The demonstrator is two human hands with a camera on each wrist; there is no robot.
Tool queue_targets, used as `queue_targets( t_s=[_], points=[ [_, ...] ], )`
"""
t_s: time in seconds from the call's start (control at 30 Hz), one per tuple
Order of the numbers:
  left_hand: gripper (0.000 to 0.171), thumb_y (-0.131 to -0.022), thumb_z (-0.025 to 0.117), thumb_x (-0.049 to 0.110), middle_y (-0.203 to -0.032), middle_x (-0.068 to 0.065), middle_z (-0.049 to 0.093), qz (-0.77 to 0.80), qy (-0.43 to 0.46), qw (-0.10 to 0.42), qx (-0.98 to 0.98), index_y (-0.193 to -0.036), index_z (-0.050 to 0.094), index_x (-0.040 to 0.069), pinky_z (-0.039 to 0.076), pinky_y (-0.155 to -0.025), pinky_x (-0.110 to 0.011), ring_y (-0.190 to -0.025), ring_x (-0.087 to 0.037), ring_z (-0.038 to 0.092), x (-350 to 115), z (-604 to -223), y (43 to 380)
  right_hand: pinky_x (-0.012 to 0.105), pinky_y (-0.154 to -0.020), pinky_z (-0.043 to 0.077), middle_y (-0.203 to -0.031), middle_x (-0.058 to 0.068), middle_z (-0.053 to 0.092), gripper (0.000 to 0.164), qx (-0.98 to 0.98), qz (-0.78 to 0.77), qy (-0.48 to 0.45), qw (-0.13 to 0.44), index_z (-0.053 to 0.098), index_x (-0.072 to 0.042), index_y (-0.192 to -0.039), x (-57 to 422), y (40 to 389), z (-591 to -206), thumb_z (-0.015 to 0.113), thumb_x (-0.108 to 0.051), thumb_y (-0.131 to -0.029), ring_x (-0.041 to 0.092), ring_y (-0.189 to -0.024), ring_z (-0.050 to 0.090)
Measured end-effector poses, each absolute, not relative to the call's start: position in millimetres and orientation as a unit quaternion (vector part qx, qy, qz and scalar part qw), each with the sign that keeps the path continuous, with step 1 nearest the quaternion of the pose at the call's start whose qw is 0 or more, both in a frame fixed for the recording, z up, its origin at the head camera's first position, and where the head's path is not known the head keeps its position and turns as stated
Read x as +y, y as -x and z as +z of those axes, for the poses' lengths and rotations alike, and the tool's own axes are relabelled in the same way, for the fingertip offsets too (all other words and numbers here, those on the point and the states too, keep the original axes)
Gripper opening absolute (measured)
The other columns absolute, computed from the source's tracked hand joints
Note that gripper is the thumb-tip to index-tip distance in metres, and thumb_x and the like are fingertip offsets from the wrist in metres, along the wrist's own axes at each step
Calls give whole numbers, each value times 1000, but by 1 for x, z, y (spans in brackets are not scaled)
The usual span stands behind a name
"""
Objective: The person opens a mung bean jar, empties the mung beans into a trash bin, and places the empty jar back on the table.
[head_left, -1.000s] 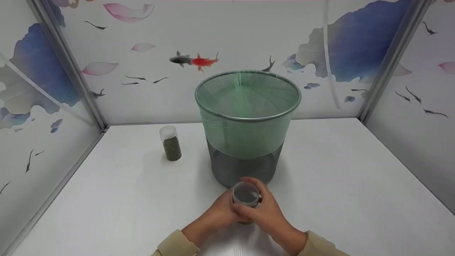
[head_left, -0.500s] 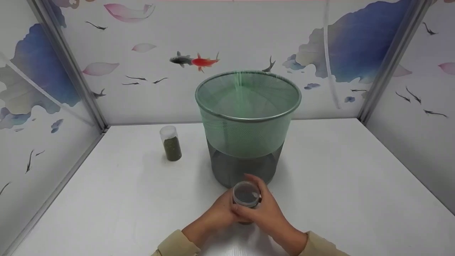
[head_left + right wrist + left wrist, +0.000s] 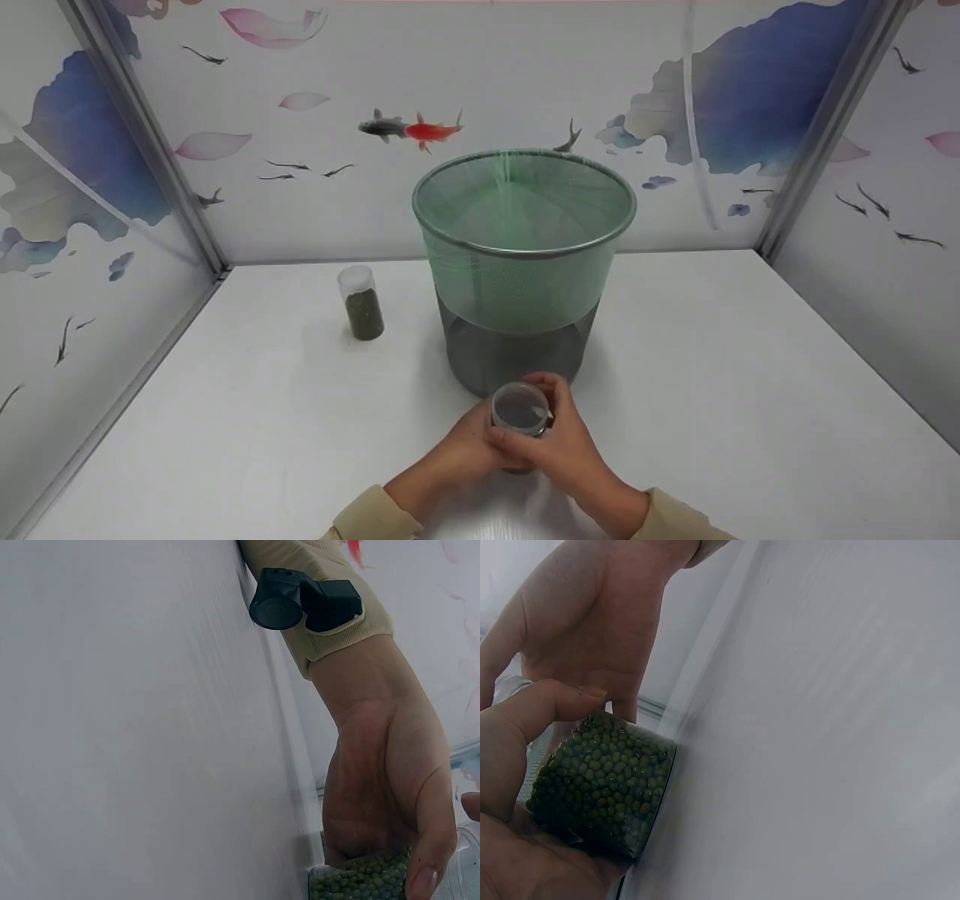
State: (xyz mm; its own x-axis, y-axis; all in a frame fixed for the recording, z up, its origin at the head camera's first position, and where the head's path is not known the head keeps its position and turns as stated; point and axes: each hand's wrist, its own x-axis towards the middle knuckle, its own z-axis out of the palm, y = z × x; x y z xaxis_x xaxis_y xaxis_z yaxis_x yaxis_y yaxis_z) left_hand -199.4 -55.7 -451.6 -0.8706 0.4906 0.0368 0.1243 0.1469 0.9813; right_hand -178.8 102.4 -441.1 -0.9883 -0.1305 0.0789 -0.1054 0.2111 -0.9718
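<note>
A clear jar of green mung beans [image 3: 607,780] stands upright on the table in front of the basket, between both hands. My left hand [image 3: 466,444] holds its lower body, the thumb lying across the side in the right wrist view. Around the see-through top curl the thumb and fingers of my right hand [image 3: 566,442]. Whether a separate lid sits on that top I cannot tell. Farther back on the left, a second clear jar [image 3: 361,304] stands upright, partly filled with something dark green.
Just beyond the hands, a tall mesh wastebasket [image 3: 517,292], green above and dark grey below, stands on the white table [image 3: 225,420]. Printed panels [image 3: 525,75] with fish and petals enclose the back and sides. A small dark camera [image 3: 304,604] sits on the left sleeve.
My right hand's fingers lift slightly off the far side of the jar's top, then curl back against it. The left hand, both jars and the basket stay in place.
</note>
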Motion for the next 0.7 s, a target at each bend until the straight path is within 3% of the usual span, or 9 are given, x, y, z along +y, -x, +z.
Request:
queue_targets(
  t_s=[0.47, 0.7],
  points=[
    [70, -77, 84, 16, -131, 7, 57, 606, -225, 139, 751, -138, 51, 25, 41, -102, -34, -121, -16, 52, -56, -453, 201, 40, -95, 39, -119, 6, 54, 77, 782, -619, 72, 2, 42, -18, -128, 102, 179, -442, 89, -38, -70, 21, -110, 51],
    [70, -76, 85, 15, -130, 6, 57, 613, -212, 147, 747, -137, 51, 24, 42, -102, -35, -121, -15, 52, -56, -452, 201, 42, -97, 38, -127, 2, 54, 75, 786, -613, 81, 11, 47, -22, -133, 103, 179, -443, 88, -38, -72, 20, -116, 50]
  ],
)
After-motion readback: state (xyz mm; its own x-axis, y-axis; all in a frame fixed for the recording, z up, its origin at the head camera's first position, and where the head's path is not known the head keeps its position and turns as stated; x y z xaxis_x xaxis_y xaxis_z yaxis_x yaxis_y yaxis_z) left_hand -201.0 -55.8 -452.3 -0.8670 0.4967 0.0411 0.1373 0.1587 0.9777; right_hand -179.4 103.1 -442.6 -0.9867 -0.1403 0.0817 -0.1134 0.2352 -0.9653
